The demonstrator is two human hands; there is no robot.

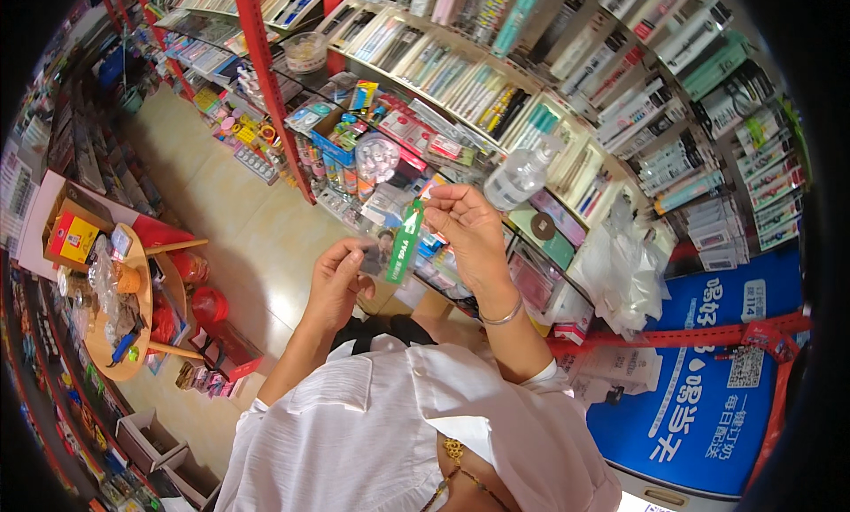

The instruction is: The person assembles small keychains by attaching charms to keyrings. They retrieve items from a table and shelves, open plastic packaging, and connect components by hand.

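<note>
In front of my chest I hold a small see-through plastic packet [377,258] with a green printed strip [405,245] along one side. Thumb and fingers of my left hand [336,271] pinch the packet's left side. My right hand [471,236], with a bangle at the wrist, is closed on the upper end of the green strip. The strip stands tilted, its top leaning right. What the packet contains is too small to make out. Just beyond my hands is a shelf edge [425,171] crowded with small packaged goods.
Pen racks [443,65] fill the shelving ahead and to the right. A see-through bottle [518,177] stands beyond my right hand, with plastic bags [625,269] nearer. A round wooden table [99,339] is at left on the tiled floor [190,140]; a blue printed panel [708,397] is at right.
</note>
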